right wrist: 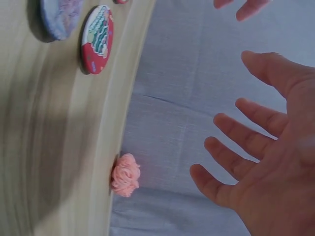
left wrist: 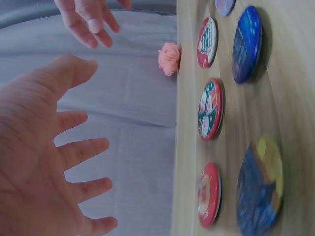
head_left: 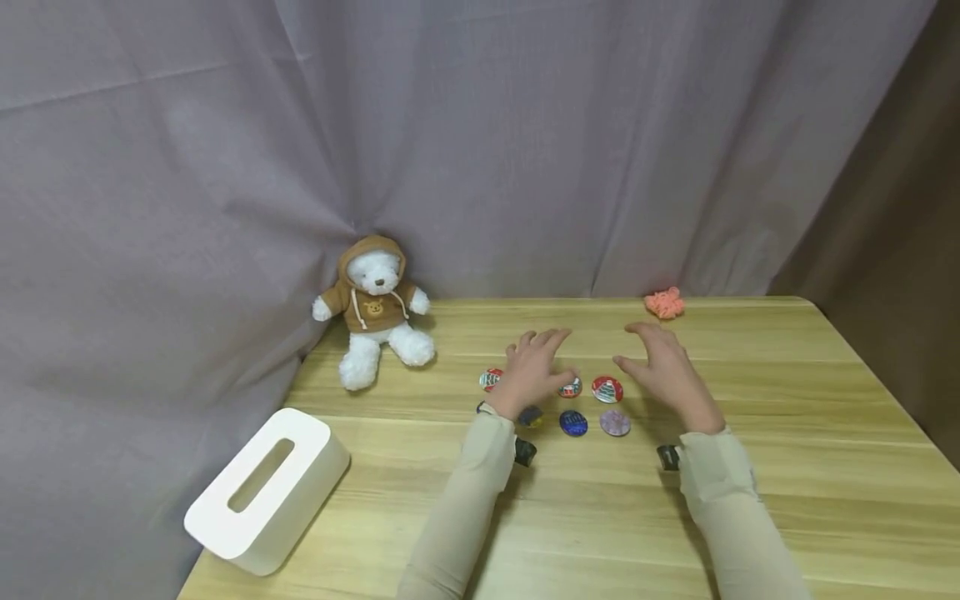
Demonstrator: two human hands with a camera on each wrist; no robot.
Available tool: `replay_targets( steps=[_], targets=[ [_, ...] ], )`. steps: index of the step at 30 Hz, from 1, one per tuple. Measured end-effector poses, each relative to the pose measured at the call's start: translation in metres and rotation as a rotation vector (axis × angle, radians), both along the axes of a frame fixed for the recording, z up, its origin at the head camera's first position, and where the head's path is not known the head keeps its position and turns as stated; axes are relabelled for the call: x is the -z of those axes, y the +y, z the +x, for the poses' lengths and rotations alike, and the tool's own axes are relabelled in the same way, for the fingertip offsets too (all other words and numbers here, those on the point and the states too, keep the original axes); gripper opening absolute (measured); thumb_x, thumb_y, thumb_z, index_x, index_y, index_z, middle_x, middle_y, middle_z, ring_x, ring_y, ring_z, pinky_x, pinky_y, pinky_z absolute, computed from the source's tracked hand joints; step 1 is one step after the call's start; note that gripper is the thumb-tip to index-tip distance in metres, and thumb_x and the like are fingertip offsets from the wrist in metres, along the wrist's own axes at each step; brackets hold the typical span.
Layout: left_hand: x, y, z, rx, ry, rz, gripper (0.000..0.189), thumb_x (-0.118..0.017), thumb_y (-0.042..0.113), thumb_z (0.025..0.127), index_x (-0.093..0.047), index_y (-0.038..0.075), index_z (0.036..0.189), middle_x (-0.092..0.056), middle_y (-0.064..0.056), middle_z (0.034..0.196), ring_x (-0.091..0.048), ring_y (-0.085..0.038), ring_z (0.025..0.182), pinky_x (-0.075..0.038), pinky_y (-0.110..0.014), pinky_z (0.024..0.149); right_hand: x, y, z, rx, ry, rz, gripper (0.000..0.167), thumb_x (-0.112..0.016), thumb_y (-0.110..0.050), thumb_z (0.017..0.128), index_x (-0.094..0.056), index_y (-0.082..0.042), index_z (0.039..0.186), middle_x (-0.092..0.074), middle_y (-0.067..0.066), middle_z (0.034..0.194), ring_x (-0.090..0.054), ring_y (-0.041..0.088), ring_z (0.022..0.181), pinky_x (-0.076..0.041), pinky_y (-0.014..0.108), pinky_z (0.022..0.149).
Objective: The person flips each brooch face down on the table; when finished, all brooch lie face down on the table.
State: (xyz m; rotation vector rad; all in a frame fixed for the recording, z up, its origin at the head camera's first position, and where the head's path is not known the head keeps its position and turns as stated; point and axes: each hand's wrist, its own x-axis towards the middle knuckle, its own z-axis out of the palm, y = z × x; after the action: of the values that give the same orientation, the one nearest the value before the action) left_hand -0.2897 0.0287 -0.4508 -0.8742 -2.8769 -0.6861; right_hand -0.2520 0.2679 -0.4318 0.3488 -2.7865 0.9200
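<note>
My left hand (head_left: 528,375) hovers over the left part of two rows of round picture badges, fingers spread and holding nothing. To the right, my right hand (head_left: 667,371) is raised with spread fingers, also holding nothing. Between the hands lie a red badge with a tree (head_left: 607,389), a blue badge (head_left: 573,423) and a pale purple badge (head_left: 615,422). A red and green badge (left wrist: 210,109) and a blue and yellow badge (left wrist: 260,189) show in the left wrist view. The left arm partly hides another dark badge in the head view.
A white teddy bear in a brown hoodie (head_left: 375,308) sits at the back left. The white tissue box (head_left: 300,492) stands at the table's left edge. A coral-pink yarn-like bundle (head_left: 664,303) lies at the back edge, before a grey curtain (head_left: 525,150).
</note>
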Motion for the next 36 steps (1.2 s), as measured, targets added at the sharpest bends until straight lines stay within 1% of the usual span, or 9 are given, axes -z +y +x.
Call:
replay_targets(
  steps=[6, 9, 10, 13, 17, 20, 23, 29, 36],
  targets=[
    [0.012, 0.016, 0.001, 0.023, -0.029, 0.015, 0.074, -0.068, 0.036, 0.092, -0.036, 0.023, 0.157, -0.043, -0.002, 0.157, -0.035, -0.039, 0.143, -0.032, -0.062, 0.107, 0.012, 0.006, 0.003, 0.007, -0.013, -0.003, 0.056, -0.069, -0.016, 0.094, -0.047, 0.01, 0.138, -0.043, 0.035, 0.143, -0.035, 0.056, 0.132, -0.024, 0.069, 0.107],
    [0.017, 0.026, 0.002, 0.036, -0.043, 0.029, 0.073, -0.07, 0.032, 0.092, -0.037, 0.023, 0.157, -0.043, 0.001, 0.157, -0.035, -0.039, 0.143, -0.032, -0.06, 0.108, 0.019, 0.01, 0.007, 0.004, -0.035, -0.008, 0.054, -0.069, -0.013, 0.093, -0.049, 0.01, 0.137, -0.046, 0.035, 0.141, -0.038, 0.055, 0.13, -0.027, 0.068, 0.106],
    [0.017, 0.029, 0.002, 0.041, -0.049, 0.027, 0.073, -0.07, 0.031, 0.092, -0.037, 0.024, 0.157, -0.043, 0.001, 0.157, -0.035, -0.038, 0.143, -0.032, -0.06, 0.109, 0.021, 0.011, 0.008, 0.001, -0.046, -0.003, 0.053, -0.069, -0.013, 0.092, -0.05, 0.01, 0.136, -0.047, 0.036, 0.14, -0.038, 0.056, 0.129, -0.026, 0.068, 0.107],
    [0.02, 0.038, 0.004, 0.052, -0.074, 0.018, 0.072, -0.071, 0.028, 0.093, -0.038, 0.025, 0.156, -0.044, 0.003, 0.156, -0.035, -0.037, 0.144, -0.031, -0.059, 0.11, 0.028, 0.012, 0.011, -0.011, -0.08, 0.008, 0.051, -0.071, -0.011, 0.091, -0.053, 0.01, 0.133, -0.05, 0.036, 0.136, -0.042, 0.056, 0.125, -0.03, 0.069, 0.103],
    [0.024, 0.045, 0.005, 0.058, -0.104, 0.004, 0.07, -0.072, 0.023, 0.092, -0.041, 0.024, 0.155, -0.044, 0.005, 0.156, -0.035, -0.035, 0.143, -0.031, -0.057, 0.109, 0.035, 0.011, 0.01, -0.03, -0.088, 0.015, 0.044, -0.072, -0.008, 0.088, -0.058, 0.009, 0.126, -0.057, 0.034, 0.127, -0.048, 0.055, 0.118, -0.036, 0.069, 0.095],
    [0.029, 0.05, 0.004, 0.071, -0.1, -0.005, 0.069, -0.073, 0.018, 0.09, -0.045, 0.022, 0.152, -0.045, 0.005, 0.155, -0.037, -0.035, 0.141, -0.033, -0.055, 0.108, 0.039, 0.01, 0.006, -0.046, -0.089, 0.026, 0.038, -0.071, -0.006, 0.089, -0.061, 0.009, 0.122, -0.06, 0.033, 0.123, -0.05, 0.054, 0.115, -0.036, 0.069, 0.094],
    [0.031, 0.056, 0.002, 0.085, -0.073, -0.029, 0.067, -0.073, 0.017, 0.089, -0.048, 0.021, 0.15, -0.048, 0.006, 0.153, -0.04, -0.035, 0.14, -0.035, -0.052, 0.105, 0.04, 0.008, 0.003, -0.058, -0.08, 0.046, 0.033, -0.07, -0.005, 0.088, -0.063, 0.009, 0.118, -0.063, 0.032, 0.12, -0.053, 0.054, 0.112, -0.035, 0.069, 0.093],
    [0.032, 0.061, -0.003, 0.058, -0.059, -0.081, 0.06, -0.077, 0.017, 0.086, -0.057, 0.023, 0.142, -0.054, 0.007, 0.147, -0.044, -0.03, 0.137, -0.037, -0.048, 0.103, 0.041, 0.001, -0.005, -0.085, -0.092, 0.054, 0.033, -0.072, 0.0, 0.083, -0.065, 0.009, 0.113, -0.066, 0.029, 0.116, -0.056, 0.05, 0.108, -0.036, 0.068, 0.092],
    [0.031, 0.06, -0.01, 0.011, -0.098, -0.071, 0.056, -0.081, 0.011, 0.08, -0.066, 0.022, 0.133, -0.067, 0.008, 0.13, -0.052, -0.028, 0.126, -0.031, -0.053, 0.102, 0.043, 0.0, -0.012, -0.087, -0.115, 0.046, 0.036, -0.071, 0.005, 0.078, -0.065, 0.009, 0.113, -0.066, 0.028, 0.114, -0.056, 0.049, 0.109, -0.037, 0.066, 0.096]
  ],
)
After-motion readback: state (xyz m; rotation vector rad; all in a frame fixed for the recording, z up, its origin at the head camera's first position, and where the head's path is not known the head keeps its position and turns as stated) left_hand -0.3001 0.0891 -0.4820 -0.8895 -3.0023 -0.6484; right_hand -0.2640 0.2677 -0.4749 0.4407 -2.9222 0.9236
